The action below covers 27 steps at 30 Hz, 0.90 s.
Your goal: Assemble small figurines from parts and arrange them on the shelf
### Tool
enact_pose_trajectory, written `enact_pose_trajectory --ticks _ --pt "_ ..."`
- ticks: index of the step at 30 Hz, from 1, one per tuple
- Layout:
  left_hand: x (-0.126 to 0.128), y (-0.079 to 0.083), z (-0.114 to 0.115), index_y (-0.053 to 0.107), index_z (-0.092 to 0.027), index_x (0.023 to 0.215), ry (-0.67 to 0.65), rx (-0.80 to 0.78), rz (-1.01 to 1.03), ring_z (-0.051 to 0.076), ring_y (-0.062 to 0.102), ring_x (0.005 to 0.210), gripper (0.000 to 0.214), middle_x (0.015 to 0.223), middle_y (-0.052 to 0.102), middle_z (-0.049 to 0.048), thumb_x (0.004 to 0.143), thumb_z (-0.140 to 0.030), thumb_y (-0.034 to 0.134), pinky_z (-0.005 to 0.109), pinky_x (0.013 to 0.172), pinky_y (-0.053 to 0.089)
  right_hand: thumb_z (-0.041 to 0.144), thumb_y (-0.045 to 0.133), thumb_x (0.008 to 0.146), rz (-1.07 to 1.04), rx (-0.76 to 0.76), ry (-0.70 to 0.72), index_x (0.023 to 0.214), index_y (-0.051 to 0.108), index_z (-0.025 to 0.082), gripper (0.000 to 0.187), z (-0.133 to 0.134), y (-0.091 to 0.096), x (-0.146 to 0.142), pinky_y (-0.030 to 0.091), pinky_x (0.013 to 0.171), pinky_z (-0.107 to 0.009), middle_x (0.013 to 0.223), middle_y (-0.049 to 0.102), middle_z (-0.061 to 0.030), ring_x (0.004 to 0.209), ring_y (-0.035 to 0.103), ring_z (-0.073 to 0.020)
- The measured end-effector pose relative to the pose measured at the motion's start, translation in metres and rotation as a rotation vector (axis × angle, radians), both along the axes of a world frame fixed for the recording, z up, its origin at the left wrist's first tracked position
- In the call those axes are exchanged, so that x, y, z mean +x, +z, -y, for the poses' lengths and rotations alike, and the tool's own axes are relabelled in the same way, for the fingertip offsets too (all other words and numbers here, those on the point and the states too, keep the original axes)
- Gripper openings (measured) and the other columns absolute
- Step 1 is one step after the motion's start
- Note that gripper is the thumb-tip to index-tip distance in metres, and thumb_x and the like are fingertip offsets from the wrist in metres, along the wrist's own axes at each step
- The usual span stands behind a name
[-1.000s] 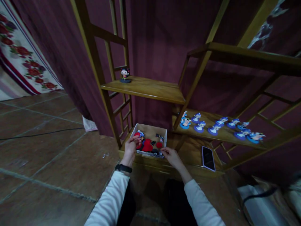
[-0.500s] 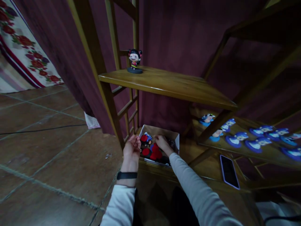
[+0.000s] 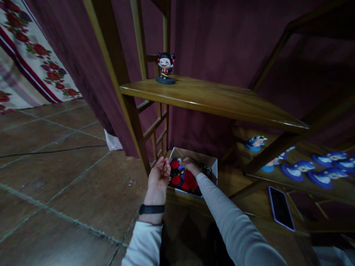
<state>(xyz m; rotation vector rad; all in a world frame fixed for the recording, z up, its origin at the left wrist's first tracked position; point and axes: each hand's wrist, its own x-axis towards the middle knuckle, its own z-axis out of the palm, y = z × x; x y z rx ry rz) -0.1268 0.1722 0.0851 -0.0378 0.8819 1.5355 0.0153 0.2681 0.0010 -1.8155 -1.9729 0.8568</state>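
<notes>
A shallow white cardboard box (image 3: 213, 173) sits on the lowest wooden shelf, full of small figurines with red round bases (image 3: 176, 180) and some blue and black parts. My right hand (image 3: 190, 165) reaches down into the box, its fingers drawn together among the figurines at the back; whatever they grip is hidden. Beside the box's left edge is my left hand (image 3: 159, 173), palm turned up, fingers loosely curled and apart, with nothing seen in it. A dark band circles the left wrist.
A black-haired figurine (image 3: 165, 68) stands on the middle shelf (image 3: 210, 94) above the box. Several blue-based figurines (image 3: 298, 170) line a shelf at right. A phone (image 3: 281, 208) lies below them. A wooden post (image 3: 135, 136) rises left of the box.
My right hand has shifted slightly within the box, toward its back left. My left hand stays by the left edge, fingers a little more curled. The view has turned slightly left.
</notes>
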Motion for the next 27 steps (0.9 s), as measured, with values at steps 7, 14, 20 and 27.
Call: enact_pose_trajectory --ticks 7,14,20,27 --pt "0.005 -0.003 0.001 0.058 -0.013 0.085 -0.046 0.036 -0.023 0.007 0.061 0.061 0.017 0.075 0.062 0.0038 0.077 -0.001 0.048 0.015 0.054 0.048 0.031 0.063 0.065 0.042 0.07 -0.228 0.085 0.059 0.019 0.023 0.024 0.002 0.043 0.042 0.057 -0.022 0.081 0.067 -0.003 0.071 0.061 -0.0163" --pt "0.03 -0.015 -0.003 0.06 -0.012 0.084 -0.197 0.039 -0.207 0.009 0.06 0.058 0.016 0.071 0.064 0.0053 0.074 -0.004 0.051 0.02 0.056 0.048 0.03 0.059 0.065 -0.517 0.079 -0.202 0.09 0.052 0.023 0.027 0.069 0.03 0.074 0.049 0.058 -0.024 0.081 0.059 0.0013 0.07 0.058 -0.0139" --pt "0.048 -0.046 -0.01 0.062 -0.014 0.068 -0.307 0.155 -0.681 0.014 0.059 0.061 0.01 0.063 0.063 0.006 0.069 -0.005 0.058 0.022 0.059 0.044 0.035 0.067 0.06 -0.932 0.0 -0.259 0.087 0.056 0.024 0.031 0.129 0.053 0.078 0.053 0.067 -0.029 0.092 0.058 -0.0009 0.082 0.058 -0.0157" --pt "0.067 -0.086 -0.001 0.055 -0.016 0.056 -0.368 0.281 -1.345 0.024 0.059 0.09 0.019 0.071 0.061 0.0141 0.069 -0.002 0.057 0.031 0.085 0.04 0.034 0.065 0.063 -1.073 0.037 -0.405 0.094 0.059 0.024 0.034 0.146 0.062 0.106 0.051 0.072 -0.03 0.092 0.062 -0.0021 0.082 0.06 -0.017"
